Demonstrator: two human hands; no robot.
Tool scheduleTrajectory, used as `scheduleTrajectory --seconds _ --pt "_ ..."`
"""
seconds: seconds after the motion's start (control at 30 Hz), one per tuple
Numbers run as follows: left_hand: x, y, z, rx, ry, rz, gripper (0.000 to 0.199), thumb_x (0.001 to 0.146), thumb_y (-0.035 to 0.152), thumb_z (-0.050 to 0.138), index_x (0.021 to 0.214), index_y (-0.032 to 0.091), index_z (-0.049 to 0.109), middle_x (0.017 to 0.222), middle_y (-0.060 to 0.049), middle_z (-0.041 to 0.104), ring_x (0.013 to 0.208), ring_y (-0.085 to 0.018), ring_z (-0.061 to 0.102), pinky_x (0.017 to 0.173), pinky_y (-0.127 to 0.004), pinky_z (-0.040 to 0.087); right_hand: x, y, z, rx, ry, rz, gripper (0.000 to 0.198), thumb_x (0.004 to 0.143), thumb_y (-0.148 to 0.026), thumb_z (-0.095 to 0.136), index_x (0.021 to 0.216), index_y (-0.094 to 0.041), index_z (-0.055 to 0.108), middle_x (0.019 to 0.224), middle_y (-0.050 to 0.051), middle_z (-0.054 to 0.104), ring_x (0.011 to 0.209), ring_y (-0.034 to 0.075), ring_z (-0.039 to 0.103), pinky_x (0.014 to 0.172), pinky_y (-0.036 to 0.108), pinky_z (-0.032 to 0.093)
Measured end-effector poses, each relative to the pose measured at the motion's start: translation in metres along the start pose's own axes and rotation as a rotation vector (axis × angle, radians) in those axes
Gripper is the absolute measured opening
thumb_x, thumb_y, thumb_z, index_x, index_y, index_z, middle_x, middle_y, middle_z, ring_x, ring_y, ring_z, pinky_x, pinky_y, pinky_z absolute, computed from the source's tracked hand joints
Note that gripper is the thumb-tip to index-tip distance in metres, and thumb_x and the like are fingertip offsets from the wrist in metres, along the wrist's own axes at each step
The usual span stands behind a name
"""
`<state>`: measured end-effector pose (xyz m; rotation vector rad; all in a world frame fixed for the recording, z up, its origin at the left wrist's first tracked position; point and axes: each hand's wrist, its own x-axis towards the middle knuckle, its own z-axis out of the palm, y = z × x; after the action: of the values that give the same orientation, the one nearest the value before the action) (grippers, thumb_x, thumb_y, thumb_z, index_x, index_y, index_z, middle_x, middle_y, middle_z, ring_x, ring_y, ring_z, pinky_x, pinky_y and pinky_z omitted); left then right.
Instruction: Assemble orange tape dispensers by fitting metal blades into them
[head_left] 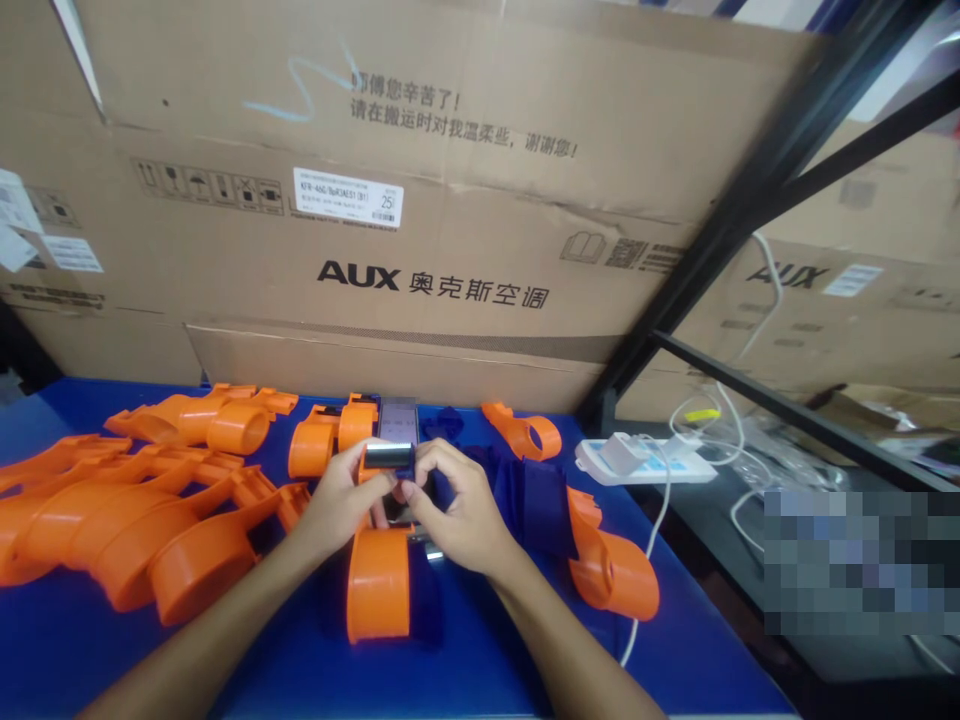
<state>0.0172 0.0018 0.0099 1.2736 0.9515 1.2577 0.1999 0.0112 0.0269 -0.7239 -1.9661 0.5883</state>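
Near the middle of the blue table, my left hand (346,500) is closed on the left side of an orange tape dispenser. Its black head with a pale serrated edge (389,456) faces up between my hands. My right hand (463,508) pinches at the right end of that head, fingertips bent inward. Just below my hands is an orange ring (379,585) with a bit of metal beside it; whether it belongs to the held dispenser I cannot tell. A phone (397,418) stands behind my hands. Small parts between my fingertips are hidden.
Several orange dispensers (97,520) are heaped at the left, with others behind and at the right (615,575). Dark blue pieces (536,500) lie right of my hands. A white power strip (645,460) with cables sits at the right edge. Large cartons (420,240) stand behind.
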Motion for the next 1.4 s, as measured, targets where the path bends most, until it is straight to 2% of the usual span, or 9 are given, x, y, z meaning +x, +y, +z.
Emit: scheduleTrajectory --seconds 0.33,0.47,0.53,0.6,0.73,0.87,1.07,1.27,1.4 --pt "0.0 -0.004 0.001 -0.106 -0.04 -0.05 0.043 0.083 0.03 0.07 0.123 0.017 0.065 0.059 0.003 0.066 0.044 -0.016 0.062 0.05 -0.025 0.048 0.002 0.0 -0.009 0.16 0.011 0.042 0.015 0.094 -0.033 0.067 0.085 -0.023 0.061 0.085 0.003 0.065 0.086 0.021 0.061 0.083 0.036 0.052" --pt "-0.004 0.001 0.003 -0.256 -0.044 -0.125 0.073 0.078 0.028 0.076 0.146 0.021 0.051 0.072 -0.001 0.074 0.047 -0.015 0.063 0.054 -0.027 0.051 0.003 0.002 -0.008 0.289 0.21 0.169 0.02 0.098 -0.038 0.061 0.112 -0.024 0.062 0.096 0.005 0.069 0.088 0.02 0.065 0.083 0.034 0.053" --pt "-0.007 0.004 0.005 -0.309 -0.043 -0.156 0.084 0.077 0.028 0.079 0.153 0.024 0.044 0.073 -0.001 0.074 0.047 -0.015 0.063 0.054 -0.027 0.051 0.003 0.001 -0.005 0.373 0.166 0.217 0.035 0.098 -0.039 0.062 0.13 -0.025 0.056 0.101 0.005 0.07 0.09 0.02 0.066 0.084 0.034 0.054" --pt "-0.01 0.006 0.007 -0.344 -0.053 -0.174 0.09 0.077 0.029 0.079 0.157 0.025 0.039 0.067 0.0 0.073 0.049 -0.016 0.064 0.054 -0.027 0.051 0.004 -0.001 -0.003 0.459 0.024 0.257 0.042 0.099 -0.041 0.061 0.138 -0.027 0.053 0.1 0.004 0.071 0.087 0.019 0.067 0.082 0.034 0.056" --pt "-0.013 0.008 0.007 -0.35 -0.125 -0.196 0.097 0.077 0.034 0.079 0.161 0.023 0.031 0.051 0.002 0.065 0.043 -0.018 0.063 0.049 -0.025 0.048 0.004 -0.007 -0.001 0.574 -0.1 0.294 0.037 0.1 -0.048 0.057 0.13 -0.027 0.062 0.102 0.004 0.071 0.093 0.021 0.069 0.084 0.036 0.057" --pt "-0.015 0.011 0.009 -0.364 -0.171 -0.235 0.104 0.073 0.028 0.084 0.161 0.023 0.029 0.061 -0.003 0.072 0.051 -0.023 0.07 0.053 -0.03 0.054 0.004 -0.003 0.0 0.645 -0.069 0.302 0.04 0.096 -0.052 0.061 0.128 -0.028 0.06 0.112 0.006 0.071 0.104 0.024 0.069 0.099 0.042 0.054" --pt "-0.017 0.012 0.015 -0.393 -0.199 -0.19 0.08 0.074 0.039 0.086 0.145 0.02 0.052 0.09 -0.012 0.077 0.063 -0.026 0.076 0.059 -0.033 0.059 0.003 0.006 0.004 0.672 -0.005 0.339 0.037 0.094 -0.051 0.065 0.119 -0.026 0.054 0.101 0.005 0.069 0.093 0.021 0.069 0.086 0.035 0.057" --pt "-0.013 0.005 0.013 -0.273 -0.151 -0.179 0.072 0.084 0.042 0.074 0.145 0.012 0.05 0.068 -0.007 0.074 0.055 -0.027 0.073 0.055 -0.036 0.06 0.002 0.006 0.007 0.677 -0.007 0.35 0.037 0.087 -0.046 0.077 0.104 -0.026 0.051 0.089 -0.001 0.062 0.078 0.015 0.06 0.071 0.026 0.051" --pt "-0.01 0.003 0.012 -0.264 -0.118 -0.191 0.076 0.082 0.042 0.074 0.146 0.011 0.048 0.07 -0.008 0.075 0.054 -0.028 0.073 0.053 -0.037 0.06 0.001 0.005 0.009 0.659 0.008 0.354 0.037 0.086 -0.045 0.078 0.101 -0.026 0.05 0.09 -0.001 0.06 0.078 0.014 0.059 0.072 0.026 0.049"
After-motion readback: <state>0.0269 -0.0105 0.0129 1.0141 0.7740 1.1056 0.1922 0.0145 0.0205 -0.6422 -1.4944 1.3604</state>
